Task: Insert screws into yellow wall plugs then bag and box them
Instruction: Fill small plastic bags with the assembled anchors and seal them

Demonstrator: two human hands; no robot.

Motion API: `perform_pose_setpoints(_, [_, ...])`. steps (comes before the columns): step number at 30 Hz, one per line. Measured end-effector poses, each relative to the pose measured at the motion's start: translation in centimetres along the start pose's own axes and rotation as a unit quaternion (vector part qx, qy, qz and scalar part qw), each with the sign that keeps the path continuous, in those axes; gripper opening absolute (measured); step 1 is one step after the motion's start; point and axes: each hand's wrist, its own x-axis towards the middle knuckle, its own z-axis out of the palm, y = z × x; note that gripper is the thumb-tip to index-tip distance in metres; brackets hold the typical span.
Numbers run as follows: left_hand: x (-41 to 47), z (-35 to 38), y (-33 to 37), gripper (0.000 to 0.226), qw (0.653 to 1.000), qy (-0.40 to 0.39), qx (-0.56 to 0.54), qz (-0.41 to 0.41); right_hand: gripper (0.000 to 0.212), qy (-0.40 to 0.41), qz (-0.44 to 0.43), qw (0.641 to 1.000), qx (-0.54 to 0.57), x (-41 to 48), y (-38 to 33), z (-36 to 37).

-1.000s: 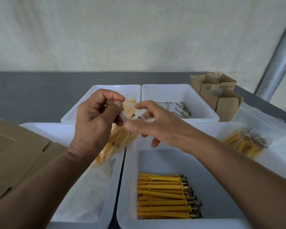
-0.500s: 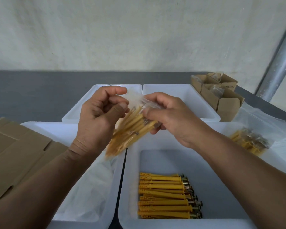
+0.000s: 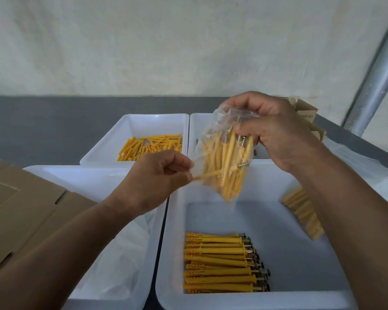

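Note:
A clear plastic bag (image 3: 224,162) full of yellow wall plugs with screws hangs above the near right bin (image 3: 300,253). My right hand (image 3: 276,133) grips the bag's top, fingers curled round it. My left hand (image 3: 157,175) is lower and to the left; it pinches the bag's left edge where one plug pokes sideways. Several assembled plugs (image 3: 222,262) lie in a neat row in the near right bin. Loose yellow plugs (image 3: 150,146) lie in the back left bin (image 3: 103,153). The back right bin (image 3: 194,128) is mostly hidden behind the bag and my right hand.
Empty clear bags (image 3: 117,253) fill the near left bin. Flat cardboard (image 3: 20,209) lies at the left. Another filled bag (image 3: 302,213) rests at the right beside my forearm. Small cardboard boxes (image 3: 307,113) stand behind my right hand, with a metal pole (image 3: 372,81) beyond.
My right hand has lifted the bag up and to the right, so it hangs more upright. My left hand has dropped down and left and now pinches the bag's side.

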Motion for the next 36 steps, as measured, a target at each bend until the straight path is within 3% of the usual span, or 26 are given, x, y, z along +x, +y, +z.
perform_pose_setpoints(5, [0.1, -0.2, -0.4, 0.020, 0.999, 0.001, 0.043, 0.016, 0.046, -0.093, 0.031, 0.987, -0.128, -0.5, 0.5, 0.2])
perform_pose_setpoints(8, [0.1, -0.2, -0.8, 0.021, 0.997, -0.001, 0.070, 0.024, 0.041, -0.206, 0.069, 0.935, -0.281, -0.7, 1.2, 1.1])
perform_pose_setpoints(10, [0.2, -0.2, -0.9, 0.021, 0.997, -0.004, 0.075, 0.025, 0.041, -0.243, 0.090, 0.911, -0.320, -0.8, 1.7, 1.5])
perform_pose_setpoints(16, [0.2, -0.2, -1.1, 0.029, 0.994, -0.004, 0.102, 0.024, 0.030, -0.186, 0.078, 0.909, -0.365, -0.6, 2.3, 1.5])
perform_pose_setpoints(19, [0.3, -0.3, -0.8, 0.040, 0.996, 0.004, 0.093, 0.006, 0.030, -0.111, 0.080, 0.939, -0.314, -0.3, 2.0, 0.9])
perform_pose_setpoints(22, [0.4, -0.5, 0.1, 0.059, 0.999, -0.005, 0.040, -0.028, 0.036, -0.036, 0.107, 0.981, -0.159, 0.0, 1.0, 0.2])
perform_pose_setpoints(26, [1.0, -1.5, 2.4, 0.094, 0.991, -0.103, 0.015, -0.081, 0.037, 0.013, 0.152, 0.986, 0.065, 0.2, 0.0, -0.4])
perform_pose_setpoints(28, [1.3, -1.9, 3.7, 0.089, 0.982, -0.172, -0.002, -0.080, 0.035, 0.005, 0.157, 0.979, 0.133, 0.1, -0.3, -0.4])
perform_pose_setpoints(31, [1.6, -1.2, 5.1, 0.058, 0.960, -0.280, -0.031, -0.007, 0.032, 0.010, 0.156, 0.973, 0.171, 0.1, -0.4, -0.1])
perform_pose_setpoints(36, [1.9, 1.1, 4.1, 0.046, 0.971, -0.219, -0.093, 0.034, 0.025, 0.051, 0.164, 0.965, 0.197, 0.2, -0.1, -0.1])
